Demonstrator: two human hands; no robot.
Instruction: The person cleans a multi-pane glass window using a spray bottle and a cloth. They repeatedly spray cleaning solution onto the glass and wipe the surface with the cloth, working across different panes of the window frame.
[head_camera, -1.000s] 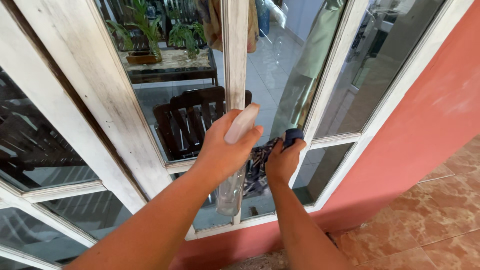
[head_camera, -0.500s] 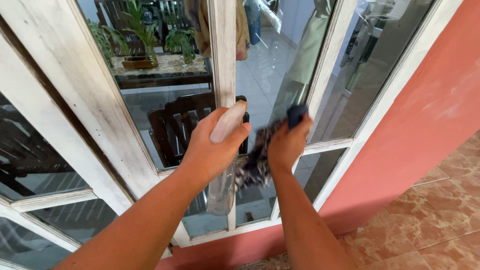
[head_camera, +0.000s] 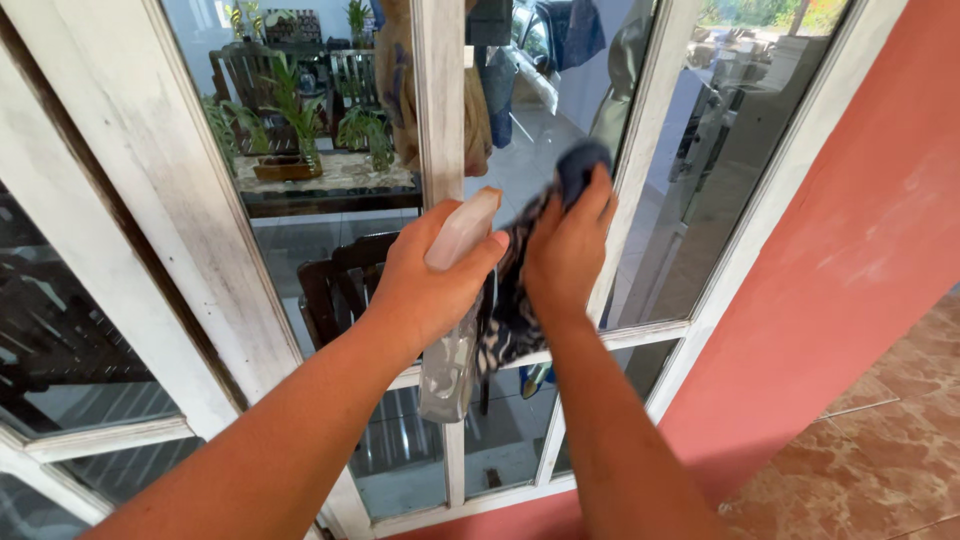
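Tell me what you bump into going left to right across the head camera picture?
White window frame → left hand gripping a clear spray bottle → right hand pressing a dark cloth → pink wall.

**Hidden and cut-off parts**

The left hand (head_camera: 430, 285) covers the middle of the clear spray bottle (head_camera: 452, 350). The right hand (head_camera: 565, 250) hides much of the dark patterned cloth (head_camera: 505, 320). Both forearms run off the bottom edge. The white window frame (head_camera: 150, 180) is cropped on all sides.
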